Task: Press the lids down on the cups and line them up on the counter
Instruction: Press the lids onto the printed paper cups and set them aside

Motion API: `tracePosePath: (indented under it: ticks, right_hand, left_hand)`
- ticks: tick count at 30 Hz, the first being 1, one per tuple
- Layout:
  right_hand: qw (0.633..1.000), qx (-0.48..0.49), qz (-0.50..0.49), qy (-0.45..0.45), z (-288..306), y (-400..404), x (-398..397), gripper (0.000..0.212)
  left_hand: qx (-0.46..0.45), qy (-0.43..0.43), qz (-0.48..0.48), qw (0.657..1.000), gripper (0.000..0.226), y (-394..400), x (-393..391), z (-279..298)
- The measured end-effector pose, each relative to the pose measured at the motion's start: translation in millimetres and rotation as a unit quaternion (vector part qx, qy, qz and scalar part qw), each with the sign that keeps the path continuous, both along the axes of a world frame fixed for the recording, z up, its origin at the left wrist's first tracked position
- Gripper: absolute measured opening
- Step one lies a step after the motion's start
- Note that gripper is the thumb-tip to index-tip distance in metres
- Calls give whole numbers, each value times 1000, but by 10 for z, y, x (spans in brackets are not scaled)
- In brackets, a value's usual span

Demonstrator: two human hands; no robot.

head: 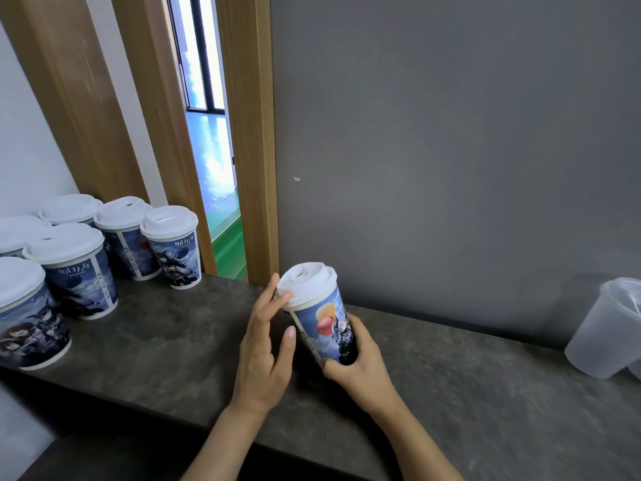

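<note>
Counter [166, 345]: dark mottled stone top, runs L to R along a grey wall [451, 133]; front edge crosses the lower frame on a slant, drop-off below at lower L.
Doorway [208, 133]: wood frame behind the counter's L part, bright floor beyond.
Open room: bare counter between the L cup group and the hands; another bare stretch from the hands to the plastic cups at far R.
Held cup [327, 324]: printed paper cup w/ white lid [307, 282], tilted, top leaning L and away, at mid counter near the wall. Can't tell if its base touches the counter.
R hand [357, 366]: wrapped round the cup's lower body, fingers curled at its far side, thumb at the near side; firm hold.
L hand [265, 352]: just L of the cup, fingers straight and loose, not clenched. Fingertips [282, 298] touch the lid rim on its L side; thumb [288, 338] points up beside the cup wall, contact unclear.
Lidded cups [78, 269]: six printed cups w/ white lids, upright, clustered at far L in rough rows, some cut by the frame edge. Nearest to the hands [173, 248] stands by the door frame, well apart from the held cup.
Plastic cups [603, 328]: translucent, at far R edge, tilted, partly cut off.
</note>
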State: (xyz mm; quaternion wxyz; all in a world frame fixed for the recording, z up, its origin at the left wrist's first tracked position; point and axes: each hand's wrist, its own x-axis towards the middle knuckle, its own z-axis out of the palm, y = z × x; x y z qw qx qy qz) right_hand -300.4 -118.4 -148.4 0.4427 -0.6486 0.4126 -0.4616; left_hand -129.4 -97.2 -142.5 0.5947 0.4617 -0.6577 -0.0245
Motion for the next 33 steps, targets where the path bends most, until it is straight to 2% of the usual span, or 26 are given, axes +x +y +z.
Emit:
tracePosePath:
  ticks: [7, 12, 14, 17, 21, 27, 33]
  right_hand:
    - [1000, 2, -4, 13, 17, 25, 38, 85]
    - [999, -19, -39, 8, -14, 14, 17, 70]
    - [999, -15, -33, 8, 2, 15, 12, 61]
    - [1000, 5, 8, 15, 41, 44, 23, 52]
    - [998, 19, 40, 46, 78, 66, 43, 58]
    - [999, 3, 24, 25, 26, 48, 42, 86]
    - [999, -35, -23, 21, 0, 23, 36, 78]
  left_hand:
    - [-11, -24, 11, 1000, 52, 2, 15, 7]
    - [-22, -26, 6, 999, 54, 15, -3, 34]
    - [-10, 5, 15, 1000, 54, 12, 1, 28]
    - [23, 95, 29, 995, 45, -3, 27, 1]
    - [32, 150, 46, 987, 35, -21, 75, 2]
    - [14, 91, 47, 995, 32, 1, 59, 18]
    - [-40, 41, 37, 998, 34, 12, 41, 21]
